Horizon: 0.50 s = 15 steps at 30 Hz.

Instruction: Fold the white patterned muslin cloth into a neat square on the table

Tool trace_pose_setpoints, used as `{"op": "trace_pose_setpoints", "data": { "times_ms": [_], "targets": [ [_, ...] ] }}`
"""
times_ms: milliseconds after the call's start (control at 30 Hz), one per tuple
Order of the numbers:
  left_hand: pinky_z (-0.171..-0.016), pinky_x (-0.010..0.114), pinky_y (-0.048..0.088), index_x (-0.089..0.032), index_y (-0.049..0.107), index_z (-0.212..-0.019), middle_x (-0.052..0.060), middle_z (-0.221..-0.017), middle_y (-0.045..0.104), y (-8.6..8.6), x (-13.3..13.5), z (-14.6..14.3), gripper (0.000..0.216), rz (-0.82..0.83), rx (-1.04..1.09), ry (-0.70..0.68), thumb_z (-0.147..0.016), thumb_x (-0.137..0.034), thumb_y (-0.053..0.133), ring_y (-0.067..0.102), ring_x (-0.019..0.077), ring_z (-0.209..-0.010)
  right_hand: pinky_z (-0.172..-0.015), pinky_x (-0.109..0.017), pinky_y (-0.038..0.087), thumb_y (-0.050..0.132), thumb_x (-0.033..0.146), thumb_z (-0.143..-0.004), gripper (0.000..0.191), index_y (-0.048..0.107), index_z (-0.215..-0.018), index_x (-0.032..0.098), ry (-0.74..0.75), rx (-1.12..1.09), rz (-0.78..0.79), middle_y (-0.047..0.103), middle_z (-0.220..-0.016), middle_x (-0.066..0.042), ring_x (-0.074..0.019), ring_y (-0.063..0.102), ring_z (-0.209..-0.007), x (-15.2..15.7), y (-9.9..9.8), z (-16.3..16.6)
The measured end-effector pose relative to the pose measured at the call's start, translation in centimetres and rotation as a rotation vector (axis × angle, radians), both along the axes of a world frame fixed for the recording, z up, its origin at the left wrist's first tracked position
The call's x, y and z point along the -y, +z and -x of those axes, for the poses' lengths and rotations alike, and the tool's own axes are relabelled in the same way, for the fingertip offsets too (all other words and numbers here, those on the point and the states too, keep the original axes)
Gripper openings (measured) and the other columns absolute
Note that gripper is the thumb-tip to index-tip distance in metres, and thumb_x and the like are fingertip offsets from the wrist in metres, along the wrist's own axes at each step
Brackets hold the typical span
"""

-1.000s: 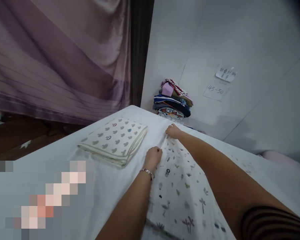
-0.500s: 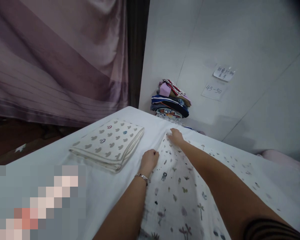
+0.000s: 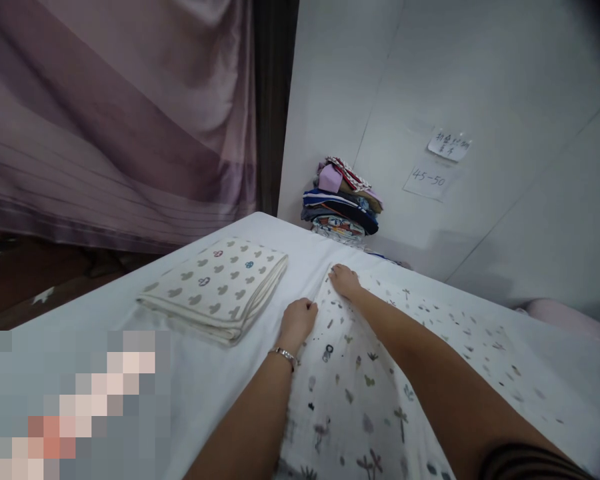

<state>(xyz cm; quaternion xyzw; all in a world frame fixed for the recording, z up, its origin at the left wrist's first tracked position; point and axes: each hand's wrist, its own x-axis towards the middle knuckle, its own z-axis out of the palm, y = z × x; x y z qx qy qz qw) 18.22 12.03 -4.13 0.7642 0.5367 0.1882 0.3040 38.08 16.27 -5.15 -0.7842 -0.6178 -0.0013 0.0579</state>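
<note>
A thin white cloth (image 3: 360, 393) printed with small plants and animals lies spread over the white table (image 3: 215, 380) in front of me. My left hand (image 3: 297, 320), with a bracelet on the wrist, has its fingers curled down on the cloth's left edge. My right hand (image 3: 345, 280) rests a little farther away at the cloth's far corner, fingers bent and pressing the fabric onto the table. Whether either hand pinches the cloth or only presses on it is unclear.
A folded cream cloth (image 3: 215, 287) with grey mushroom shapes lies on the table to the left. A stack of folded coloured clothes (image 3: 343, 200) sits against the white wall (image 3: 480, 80), under two paper notes (image 3: 437, 163). A mauve curtain (image 3: 115, 113) hangs at left.
The cloth's far edge, lifted a second ago, now lies flat and spread to the right. My right hand has drawn slightly toward me; my left hand has barely moved.
</note>
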Motion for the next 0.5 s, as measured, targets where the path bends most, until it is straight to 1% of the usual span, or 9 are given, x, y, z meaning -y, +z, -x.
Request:
{"op": "trace_pose_setpoints", "data": {
  "times_ms": [167,267,333,400,500],
  "targets": [
    [-0.069,0.027,0.038,-0.018,0.070,-0.081,0.008,-0.088,0.071,0.1,0.1,-0.1,0.028,0.000,0.006,0.004,-0.082,-0.030,0.045,0.062,0.0204,-0.084,-0.102,-0.040,0.027,0.025,0.032,-0.095,0.040,0.045,-0.127,0.020,-0.056,-0.022,0.016,0.037,-0.142,-0.008,-0.0198,0.029,-0.130,-0.4,-0.3,0.5],
    [-0.070,0.027,0.039,-0.018,0.070,-0.083,0.008,-0.090,0.071,0.1,0.1,0.0,0.027,0.004,0.012,0.004,-0.082,-0.030,0.045,0.062,0.0199,-0.086,-0.103,-0.041,0.027,0.026,0.031,-0.094,0.040,0.045,-0.127,0.019,-0.073,-0.045,0.027,0.038,-0.142,-0.008,-0.0203,0.030,-0.130,-0.3,0.0,0.7],
    [-0.071,0.026,0.039,-0.018,0.070,-0.082,0.008,-0.089,0.071,0.1,0.1,0.0,0.027,0.005,0.015,0.000,-0.082,-0.030,0.046,0.062,0.0194,-0.085,-0.102,-0.042,0.027,0.027,0.031,-0.093,0.041,0.046,-0.127,0.017,-0.081,-0.055,0.026,0.038,-0.142,-0.009,-0.0219,0.029,-0.130,0.2,0.2,1.1],
    [-0.070,0.026,0.039,-0.018,0.070,-0.082,0.008,-0.089,0.071,0.1,0.0,0.1,0.027,0.008,0.020,-0.003,-0.082,-0.030,0.046,0.062,0.0191,-0.084,-0.103,-0.043,0.025,0.028,0.032,-0.093,0.042,0.044,-0.129,0.016,-0.077,-0.055,0.006,0.035,-0.143,-0.010,-0.0229,0.026,-0.132,1.2,0.1,1.8],
    [-0.071,0.026,0.039,-0.018,0.070,-0.083,0.008,-0.090,0.071,0.1,0.0,0.0,0.027,0.016,0.030,-0.007,-0.082,-0.030,0.046,0.062,0.0192,-0.084,-0.106,-0.042,0.021,0.028,0.036,-0.093,0.044,0.041,-0.132,0.018,-0.020,-0.060,-0.010,0.032,-0.145,-0.008,-0.0212,0.023,-0.134,3.0,-0.4,3.1]
  ]
}}
